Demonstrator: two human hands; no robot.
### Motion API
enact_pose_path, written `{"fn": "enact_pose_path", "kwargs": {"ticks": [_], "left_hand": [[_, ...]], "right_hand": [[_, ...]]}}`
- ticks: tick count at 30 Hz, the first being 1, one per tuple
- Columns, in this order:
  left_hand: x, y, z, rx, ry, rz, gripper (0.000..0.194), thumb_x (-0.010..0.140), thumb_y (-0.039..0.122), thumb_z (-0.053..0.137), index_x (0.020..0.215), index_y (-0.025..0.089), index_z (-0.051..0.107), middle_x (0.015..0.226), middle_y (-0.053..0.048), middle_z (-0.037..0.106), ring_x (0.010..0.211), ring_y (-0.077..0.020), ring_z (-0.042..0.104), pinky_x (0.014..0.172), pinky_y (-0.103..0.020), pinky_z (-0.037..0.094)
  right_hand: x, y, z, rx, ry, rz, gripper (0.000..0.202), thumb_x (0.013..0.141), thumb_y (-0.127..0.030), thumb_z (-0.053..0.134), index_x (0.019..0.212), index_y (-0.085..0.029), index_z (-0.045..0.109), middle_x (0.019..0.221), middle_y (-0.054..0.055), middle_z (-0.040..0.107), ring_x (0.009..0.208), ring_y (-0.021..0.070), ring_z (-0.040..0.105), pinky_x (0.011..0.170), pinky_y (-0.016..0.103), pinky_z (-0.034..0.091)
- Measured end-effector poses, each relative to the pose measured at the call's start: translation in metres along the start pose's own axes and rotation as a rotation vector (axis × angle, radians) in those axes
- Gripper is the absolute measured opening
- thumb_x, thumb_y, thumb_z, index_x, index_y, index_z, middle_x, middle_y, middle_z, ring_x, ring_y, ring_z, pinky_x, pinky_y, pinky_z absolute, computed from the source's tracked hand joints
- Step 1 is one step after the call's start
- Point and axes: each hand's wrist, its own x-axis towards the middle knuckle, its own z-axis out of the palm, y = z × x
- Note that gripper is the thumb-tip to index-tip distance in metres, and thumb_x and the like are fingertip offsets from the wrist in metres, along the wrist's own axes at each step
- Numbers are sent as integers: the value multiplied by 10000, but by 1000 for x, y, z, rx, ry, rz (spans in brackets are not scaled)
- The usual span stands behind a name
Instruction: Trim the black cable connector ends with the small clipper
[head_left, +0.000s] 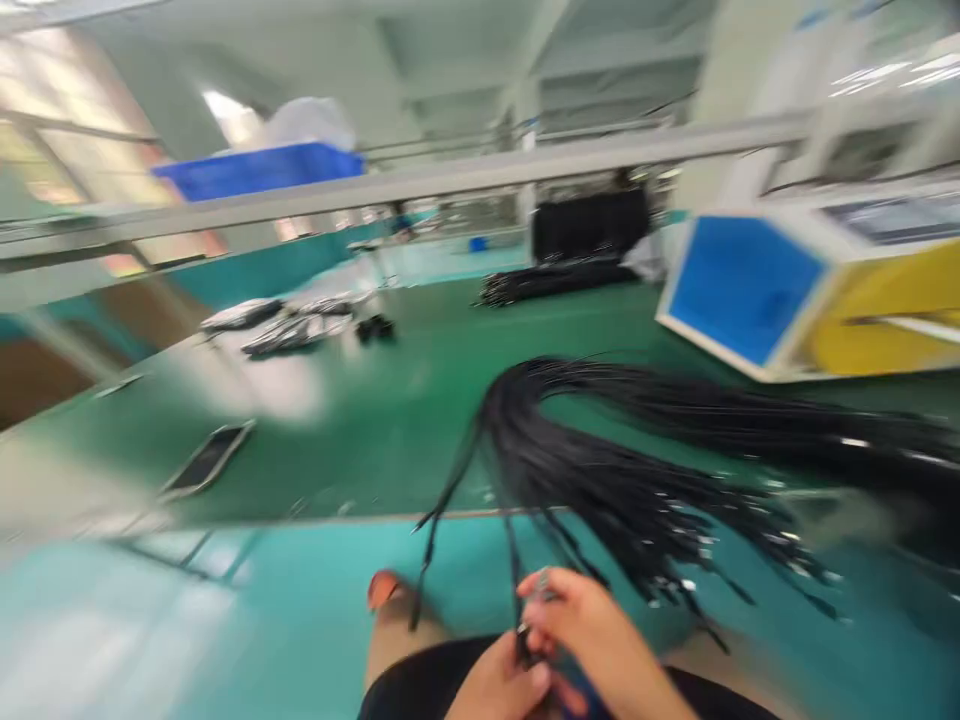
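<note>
Both hands are close together above my lap, below the table edge, and blurred by motion. My left hand (499, 682) is closed around the end of a black cable (516, 565) that hangs down from the table. Just to its right, my right hand (589, 625) has its fingers curled in at the same cable end. Something silvery shows at its fingers and something dark blue under its palm; I cannot make out either. The cable belongs to a large bundle of black cables (570, 455) bent over the table, with metallic-looking ends drooping past the edge.
The green table (352, 400) carries a phone (208, 460) at left, silvery packed bundles (292, 325) and another black cable bundle (559, 280) farther back. A blue and yellow machine housing (750, 290) stands at right. A blue bin (262, 172) rests on the overhead shelf.
</note>
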Motion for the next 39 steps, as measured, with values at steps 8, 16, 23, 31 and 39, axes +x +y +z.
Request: {"fn": "enact_pose_path", "kwargs": {"ticks": [8,16,23,31,39], "left_hand": [[-7,-10,-14,-142,-110,-48,546,790,631,709,1020,179,505,846,-124,756,594,-252,744,397,-206,503],[-7,-5,-11,-231,-143,-74,463,855,588,662,947,143,573,876,-147,760,659,-256,758,466,-231,549],[-10,4,-5,-222,-128,-107,505,806,627,707,896,168,514,878,-144,753,705,-251,763,518,-242,582],[-7,17,0,-88,-220,-112,465,757,511,807,936,135,600,906,-121,759,710,-183,747,556,-203,549],[-9,19,15,-26,-126,-12,478,740,532,799,882,146,554,941,-146,765,673,-173,733,537,-207,505]], "right_hand": [[-14,-26,-14,-50,43,82,423,679,-458,789,950,-150,683,729,22,680,682,158,614,663,287,509],[-25,-27,-18,-99,115,58,485,709,-555,802,981,-165,702,771,55,691,682,181,643,576,289,529],[-24,-20,-22,-58,228,-35,343,755,-472,809,935,-189,741,1043,81,712,780,139,640,708,259,556],[-20,-15,-13,41,322,-148,232,802,-386,796,930,-204,735,1095,74,698,786,141,643,669,259,547],[-26,-29,-11,159,292,-157,171,740,-387,839,812,-257,755,1082,49,695,773,156,651,684,304,574]]}}
